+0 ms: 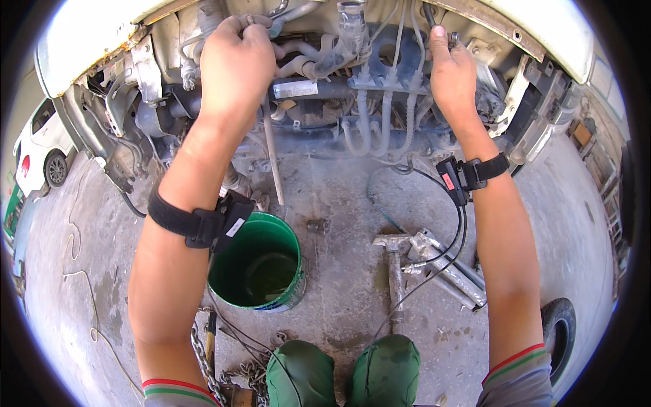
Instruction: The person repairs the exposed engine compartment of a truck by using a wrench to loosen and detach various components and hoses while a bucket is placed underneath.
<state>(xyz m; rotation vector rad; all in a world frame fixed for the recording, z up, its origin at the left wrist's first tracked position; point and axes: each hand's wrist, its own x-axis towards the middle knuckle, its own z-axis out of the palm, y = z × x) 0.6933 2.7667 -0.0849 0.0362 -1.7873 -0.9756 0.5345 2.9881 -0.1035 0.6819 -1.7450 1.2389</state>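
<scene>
Both my arms reach up into the opened front of a vehicle. My left hand (239, 64) is closed by the metal pipes (295, 13) at the upper left; its fingers are curled, and what they hold is hidden. On the right, my right hand (453, 74) is closed, its thumb against a dark rod-like piece (429, 13) under the body edge. Between my hands are a dusty branched hose (351, 44) and several thin lines (385, 102) looping down. Below my left hand, a thin pale rod (273, 152) slants toward the floor.
A green bucket (298, 271) with some liquid stands on the concrete below. Right of it lie a metal floor jack (434, 264) and a hammer-shaped tool (395, 271). A chain (247, 380) lies by my knees, a tyre (559, 332) at the right, a white car (41, 152) at the left.
</scene>
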